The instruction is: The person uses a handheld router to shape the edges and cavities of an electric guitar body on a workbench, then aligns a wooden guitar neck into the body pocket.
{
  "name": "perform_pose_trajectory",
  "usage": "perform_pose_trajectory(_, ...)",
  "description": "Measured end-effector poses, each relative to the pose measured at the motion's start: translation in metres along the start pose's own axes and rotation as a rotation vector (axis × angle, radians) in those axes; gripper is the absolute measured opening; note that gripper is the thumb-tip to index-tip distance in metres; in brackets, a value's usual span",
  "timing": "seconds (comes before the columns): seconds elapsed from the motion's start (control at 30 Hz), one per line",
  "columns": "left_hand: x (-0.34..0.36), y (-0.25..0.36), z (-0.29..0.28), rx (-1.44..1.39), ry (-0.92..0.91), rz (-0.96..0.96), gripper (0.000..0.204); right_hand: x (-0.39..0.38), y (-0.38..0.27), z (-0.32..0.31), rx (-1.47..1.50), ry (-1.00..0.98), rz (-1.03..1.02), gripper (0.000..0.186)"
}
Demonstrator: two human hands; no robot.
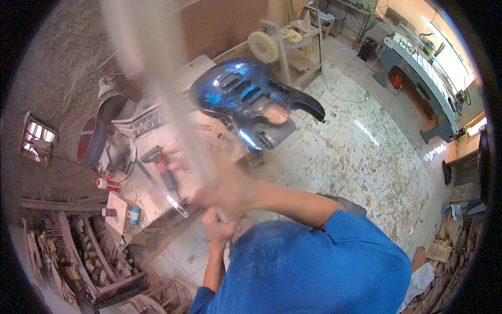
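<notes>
A long pale wooden-looking piece (180, 115), smeared by motion, rises from my hands toward the upper left. Around its lower end, close to my body, my left hand (218, 226) is closed. My right hand (225, 189) is blurred and holds the piece just above the left; some of its fingers show on the piece's left side. Beyond them lies a glossy blue-black electric guitar body (251, 91) with open cavities, jutting past the bench edge. A red and black hand tool (163, 170) and a metal ruler (175, 203) lie left of my right hand.
The wooden bench (151, 201) also bears a red-and-white bottle (107, 184) and a blue-labelled small container (134, 214). Wood offcuts fill a rack (99, 256) at lower left. A round pale wheel (263, 47) stands behind the guitar body; a long grey machine (418, 78) stands far right.
</notes>
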State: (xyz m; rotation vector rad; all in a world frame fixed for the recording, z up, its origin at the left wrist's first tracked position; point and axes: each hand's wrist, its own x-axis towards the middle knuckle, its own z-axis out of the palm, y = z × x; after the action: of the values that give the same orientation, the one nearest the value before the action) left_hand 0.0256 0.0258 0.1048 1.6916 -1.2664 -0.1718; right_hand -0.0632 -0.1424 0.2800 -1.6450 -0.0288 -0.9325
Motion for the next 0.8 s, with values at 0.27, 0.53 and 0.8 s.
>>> perform_pose_trajectory(0.27,0.083,0.132,0.116,-0.177,-0.309,0.41,0.036,-0.083,-0.094,-0.154,-0.236,0.673,-0.018,0.06)
perform_pose_trajectory(0.53,0.208,0.03,0.09,-0.285,-0.144,-0.031,0.022,-0.174,-0.052,-0.2,-0.917,0.493,0.256,0.065)
perform_pose_trajectory(0.8,0.285,-0.006,0.111,-0.313,-0.388,0.042,0.027,-0.186,-0.023,-0.173,-1.29,0.211,0.738,0.066)
